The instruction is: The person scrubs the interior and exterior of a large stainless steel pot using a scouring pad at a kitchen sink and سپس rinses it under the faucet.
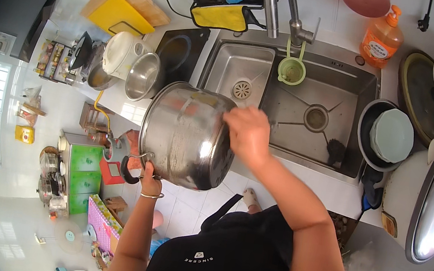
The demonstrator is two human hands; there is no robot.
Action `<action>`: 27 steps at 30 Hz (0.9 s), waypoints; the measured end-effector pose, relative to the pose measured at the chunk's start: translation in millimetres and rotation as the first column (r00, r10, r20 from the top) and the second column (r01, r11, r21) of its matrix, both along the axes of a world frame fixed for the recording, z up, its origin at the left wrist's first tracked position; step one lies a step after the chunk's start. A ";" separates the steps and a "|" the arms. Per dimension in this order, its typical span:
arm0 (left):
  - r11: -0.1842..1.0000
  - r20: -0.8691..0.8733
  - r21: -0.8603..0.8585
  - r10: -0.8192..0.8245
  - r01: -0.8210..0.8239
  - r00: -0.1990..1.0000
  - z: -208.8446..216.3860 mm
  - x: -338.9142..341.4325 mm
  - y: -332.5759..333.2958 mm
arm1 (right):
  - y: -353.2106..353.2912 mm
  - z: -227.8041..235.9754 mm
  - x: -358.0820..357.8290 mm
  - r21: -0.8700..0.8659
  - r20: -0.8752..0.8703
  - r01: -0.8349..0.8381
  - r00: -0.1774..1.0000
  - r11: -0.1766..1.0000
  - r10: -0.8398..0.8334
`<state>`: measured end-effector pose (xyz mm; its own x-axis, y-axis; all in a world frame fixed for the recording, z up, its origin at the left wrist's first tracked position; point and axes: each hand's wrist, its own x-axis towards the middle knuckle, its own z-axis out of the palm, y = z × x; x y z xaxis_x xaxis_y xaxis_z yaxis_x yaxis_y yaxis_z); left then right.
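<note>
A large stainless steel stockpot (183,136) is tipped on its side in front of the sink, its base turned to the right and its mouth to the left. My left hand (150,183) grips it low on the near side, beside the black-covered handle (130,172). At the edge of the pot's base, my right hand (248,137) presses with bent, closed fingers; whatever may be under them is hidden. Behind it lies the double-bowl steel sink (311,170), with a pale green strainer (292,71) hanging below the faucet (298,32). A dark scrubber (335,149) rests in the right bowl.
A steel bowl (144,76), white cooker (122,55) and black cooktop (182,50) stand left of the sink. Stacked bowls (393,135), a lidded white pot (410,189) and an orange pump bottle (382,40) are on the right. A yellow cloth (221,16) hangs behind.
</note>
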<state>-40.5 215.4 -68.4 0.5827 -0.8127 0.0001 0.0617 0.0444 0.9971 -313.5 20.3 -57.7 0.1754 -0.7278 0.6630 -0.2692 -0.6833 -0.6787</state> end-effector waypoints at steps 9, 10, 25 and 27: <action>0.997 -0.071 0.009 -0.081 0.082 0.994 -12.9 12.8 13.3 | -26.1 -23.0 5.5 0.008 0.033 0.033 0.999 0.999 -0.034; 0.998 -0.079 0.000 -0.068 0.068 0.995 -14.4 14.3 16.6 | -15.9 -13.9 7.4 -0.010 0.034 0.018 0.999 1.000 -0.017; 0.998 -0.087 0.061 -0.013 0.018 0.996 -15.2 9.7 18.1 | 48.4 13.9 5.7 -0.200 0.006 -0.048 0.999 0.979 0.051; 0.986 -0.027 0.164 0.038 -0.033 0.999 -22.5 15.1 22.5 | 19.5 14.3 9.5 -0.126 -0.002 -0.046 0.999 0.991 0.046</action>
